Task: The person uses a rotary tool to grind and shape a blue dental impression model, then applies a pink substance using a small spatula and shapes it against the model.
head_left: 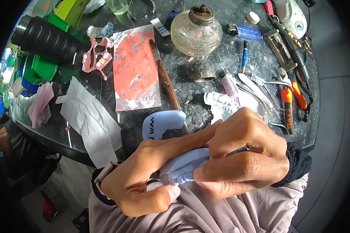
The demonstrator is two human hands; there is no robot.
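Close in front of my body I hold a pale blue dental cast [186, 163], its row of moulded teeth along the lower edge. My left hand [144, 174] is closed round its left side, with the thumb at the teeth and the index finger stretched across the top. From the right, my right hand [245, 155] grips the cast between bent fingers and thumb; whether anything small is also pinched there is hidden. Just beyond, a second pale blue cast [155, 123] with handwriting lies on the dark table. A wooden-handled wax knife [166, 79] rests behind it.
A pink wax sheet [134, 66] lies beside pink wax pieces with teeth [99, 58]. Behind stand a glass spirit lamp [196, 37] and a black bottle [46, 40]. Orange-handled pliers [287, 108], a blue lighter [245, 32] and crumpled foil [221, 105] sit rightward; white paper [89, 120] leftward.
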